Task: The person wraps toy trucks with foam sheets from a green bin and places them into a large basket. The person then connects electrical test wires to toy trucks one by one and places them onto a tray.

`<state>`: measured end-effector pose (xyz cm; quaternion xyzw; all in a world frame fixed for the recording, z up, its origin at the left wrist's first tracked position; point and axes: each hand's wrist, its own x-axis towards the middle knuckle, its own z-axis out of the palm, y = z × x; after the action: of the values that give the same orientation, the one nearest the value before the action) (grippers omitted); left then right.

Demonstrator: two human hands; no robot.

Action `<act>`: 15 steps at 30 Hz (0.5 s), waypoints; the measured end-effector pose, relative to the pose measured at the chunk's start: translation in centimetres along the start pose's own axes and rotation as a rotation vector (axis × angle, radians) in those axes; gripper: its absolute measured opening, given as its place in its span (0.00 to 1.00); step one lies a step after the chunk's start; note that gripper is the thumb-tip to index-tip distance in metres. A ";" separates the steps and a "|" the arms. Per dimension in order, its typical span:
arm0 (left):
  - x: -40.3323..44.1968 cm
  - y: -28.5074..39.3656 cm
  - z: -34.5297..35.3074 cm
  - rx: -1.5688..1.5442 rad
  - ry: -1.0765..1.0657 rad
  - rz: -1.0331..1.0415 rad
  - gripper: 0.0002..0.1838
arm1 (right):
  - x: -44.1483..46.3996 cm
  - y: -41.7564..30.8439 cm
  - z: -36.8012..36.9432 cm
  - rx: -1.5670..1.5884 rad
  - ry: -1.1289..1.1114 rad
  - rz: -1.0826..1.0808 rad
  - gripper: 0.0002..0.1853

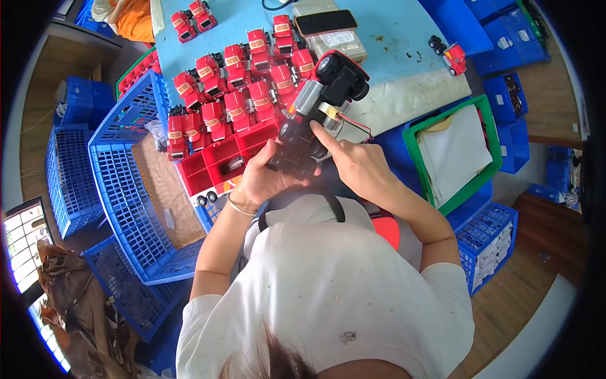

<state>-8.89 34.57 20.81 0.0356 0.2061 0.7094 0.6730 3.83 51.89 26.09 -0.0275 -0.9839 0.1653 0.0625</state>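
Note:
A toy truck (333, 82) is held up in front of me with its dark underside and black wheels showing. My left hand (262, 177) is closed round its near end, which is blurred. My right hand (360, 165) presses a stretched index finger against the underside, with its other fingers curled; the thumb is hidden. Beside that fingertip, a white connector (329, 111) with thin coloured wires (353, 122) sticks out of the chassis. Just beyond my left hand, several red truck cabs (237, 112) stand in rows next to a red compartment tray (222, 153).
A phone (326, 23) lies on a pale box on the blue table (385, 44). Another red truck (454, 59) stands at the right. A blue crate (120, 208) is at my left, a green-rimmed tray (499, 151) at my right. Someone's orange clothing (134, 22) shows top left.

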 end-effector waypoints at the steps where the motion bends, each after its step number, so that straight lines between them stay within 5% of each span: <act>1: -0.3 0.0 0.2 0.001 -0.006 0.014 0.37 | 0.1 -0.1 0.0 -0.004 0.004 -0.006 0.35; 15: -2.4 0.3 0.7 0.042 0.030 0.117 0.37 | 1.0 -2.0 0.4 -0.101 0.064 -0.033 0.38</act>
<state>-8.72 32.44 22.07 0.0511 0.2288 0.7435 0.6263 2.69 49.97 26.50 -0.0197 -0.9888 0.1133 0.0951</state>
